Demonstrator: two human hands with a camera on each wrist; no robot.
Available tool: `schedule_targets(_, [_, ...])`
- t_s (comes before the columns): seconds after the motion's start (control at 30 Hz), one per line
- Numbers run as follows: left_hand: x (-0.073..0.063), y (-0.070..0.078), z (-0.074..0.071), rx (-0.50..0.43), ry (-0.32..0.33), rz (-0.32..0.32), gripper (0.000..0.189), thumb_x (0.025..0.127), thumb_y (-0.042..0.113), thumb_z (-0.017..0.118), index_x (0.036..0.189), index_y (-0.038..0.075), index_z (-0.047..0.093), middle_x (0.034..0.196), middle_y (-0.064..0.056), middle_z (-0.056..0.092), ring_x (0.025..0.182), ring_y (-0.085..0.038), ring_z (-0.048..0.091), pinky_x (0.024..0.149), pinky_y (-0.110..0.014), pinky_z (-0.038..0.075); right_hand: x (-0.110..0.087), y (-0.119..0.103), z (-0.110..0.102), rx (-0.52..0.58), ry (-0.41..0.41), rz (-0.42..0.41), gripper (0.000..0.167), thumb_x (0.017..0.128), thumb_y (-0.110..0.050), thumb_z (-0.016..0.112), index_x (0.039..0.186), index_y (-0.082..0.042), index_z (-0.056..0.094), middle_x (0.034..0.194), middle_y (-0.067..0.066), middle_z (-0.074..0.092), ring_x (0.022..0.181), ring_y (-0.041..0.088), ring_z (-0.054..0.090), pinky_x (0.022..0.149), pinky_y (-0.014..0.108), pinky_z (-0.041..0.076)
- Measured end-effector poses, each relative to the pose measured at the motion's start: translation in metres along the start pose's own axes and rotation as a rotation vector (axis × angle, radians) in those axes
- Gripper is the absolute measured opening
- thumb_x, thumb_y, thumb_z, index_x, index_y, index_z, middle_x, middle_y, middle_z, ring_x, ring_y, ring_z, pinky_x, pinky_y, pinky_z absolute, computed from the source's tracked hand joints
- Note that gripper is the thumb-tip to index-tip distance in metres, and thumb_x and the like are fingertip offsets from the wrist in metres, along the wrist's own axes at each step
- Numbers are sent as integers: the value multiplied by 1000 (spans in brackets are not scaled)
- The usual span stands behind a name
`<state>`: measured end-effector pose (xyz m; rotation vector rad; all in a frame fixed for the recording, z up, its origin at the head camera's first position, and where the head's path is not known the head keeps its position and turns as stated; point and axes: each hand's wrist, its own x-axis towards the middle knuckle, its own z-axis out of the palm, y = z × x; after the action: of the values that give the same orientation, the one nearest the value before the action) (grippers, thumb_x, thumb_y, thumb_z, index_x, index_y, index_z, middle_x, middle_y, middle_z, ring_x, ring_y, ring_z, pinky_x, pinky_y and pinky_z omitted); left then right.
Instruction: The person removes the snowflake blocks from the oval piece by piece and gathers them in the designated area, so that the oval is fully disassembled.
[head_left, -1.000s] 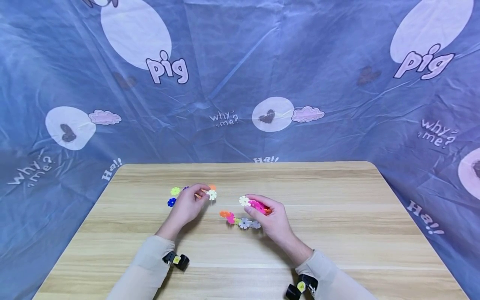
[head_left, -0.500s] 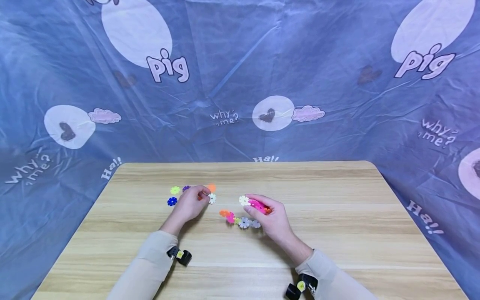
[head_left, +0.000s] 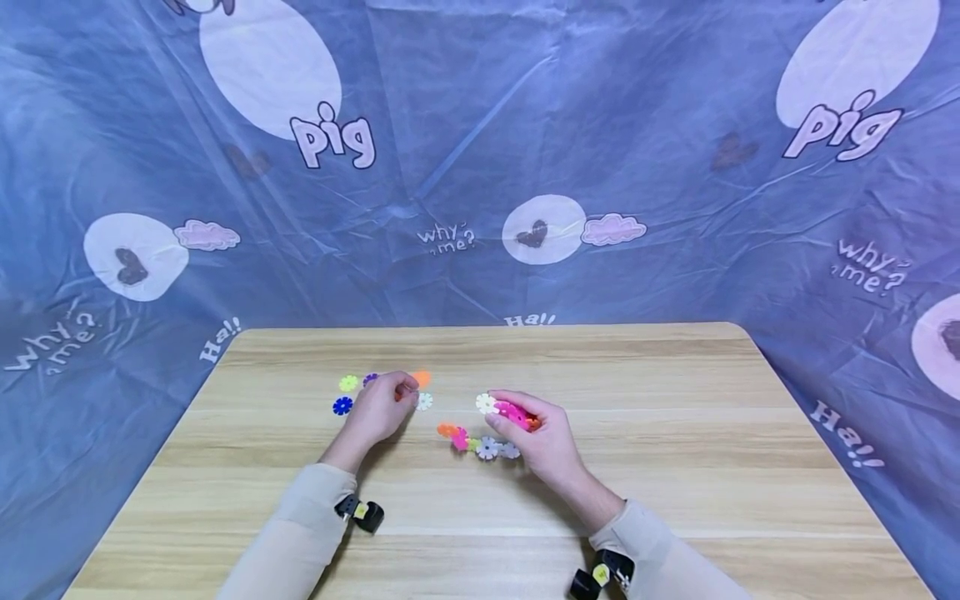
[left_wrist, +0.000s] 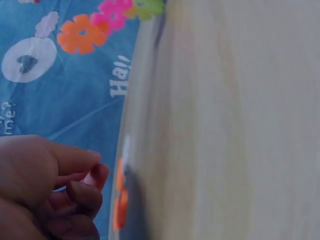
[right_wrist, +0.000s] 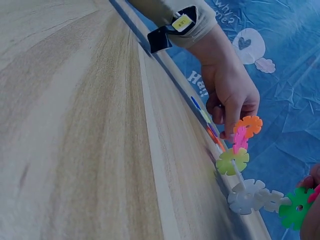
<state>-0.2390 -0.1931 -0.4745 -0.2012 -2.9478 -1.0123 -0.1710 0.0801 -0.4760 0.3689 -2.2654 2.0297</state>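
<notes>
My right hand [head_left: 551, 437] holds a chain of interlocking flower-shaped plastic discs [right_wrist: 245, 197]. White and pink discs [head_left: 512, 412] show at its fingertips, with orange under the fingers. The chain's other end, with orange, pink, yellow-green and whitish discs [head_left: 487, 448], sticks out below and to the left. A green disc [right_wrist: 295, 209] shows beside the fingers in the right wrist view. My left hand [head_left: 382, 408] hovers low over loose discs, fingers loosely curled, thumb and index tips close together. Nothing shows between them in the left wrist view. A white disc [head_left: 425, 402] lies by its fingertips.
Around the left hand lie loose yellow-green [head_left: 348, 383], blue [head_left: 342, 406], purple [head_left: 369, 379] and orange discs [head_left: 423, 378]. The hand partly hides some. The wooden table [head_left: 675, 467] ends at a blue printed cloth [head_left: 465, 167] behind and at both sides.
The white disc by my left fingertips sits slightly lower and farther from them than before. The left hand has shifted slightly. My right hand and the chain stay nearly still.
</notes>
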Motion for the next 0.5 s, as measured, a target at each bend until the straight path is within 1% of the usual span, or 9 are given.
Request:
schedule_targets(0.1, [-3, 4, -1, -51, 9, -1, 17, 101, 13, 72, 116, 7, 77, 101, -5, 76, 88, -19, 68, 83, -40, 58, -1, -1, 0, 0, -9, 4, 37, 94, -9, 82, 130, -6, 77, 122, 21, 75, 82, 8, 68, 66, 27, 61])
schedule_targets(0.2, [-7, 10, -3, -135, 16, 19, 17, 102, 15, 71, 116, 7, 78, 100, -5, 76, 81, -16, 64, 75, -33, 55, -1, -1, 0, 2, -14, 3, 37, 94, -8, 81, 131, -6, 76, 122, 21, 75, 80, 8, 67, 64, 29, 61])
schedule_targets(0.3, [-12, 18, -5, -238, 8, 47, 19, 103, 15, 70, 117, 5, 78, 98, -7, 75, 71, -13, 60, 64, -28, 52, -1, -2, 1, 2, -11, 1, 37, 94, -8, 81, 131, -5, 76, 123, 22, 74, 83, 8, 68, 66, 28, 62])
schedule_targets(0.4, [-17, 27, -7, -325, -11, 71, 21, 104, 14, 69, 120, 2, 77, 96, -9, 74, 62, -12, 57, 53, -27, 50, -1, -2, 1, 2, -6, -3, 37, 94, -8, 82, 130, -5, 76, 124, 22, 74, 86, 8, 69, 69, 25, 61])
schedule_targets(0.5, [-22, 36, -8, -363, -26, 98, 23, 105, 17, 68, 120, 1, 76, 95, -9, 74, 62, -12, 57, 53, -27, 50, -1, -2, 1, 3, -8, -5, 37, 94, -8, 82, 130, -5, 76, 124, 22, 74, 88, 8, 70, 71, 24, 62])
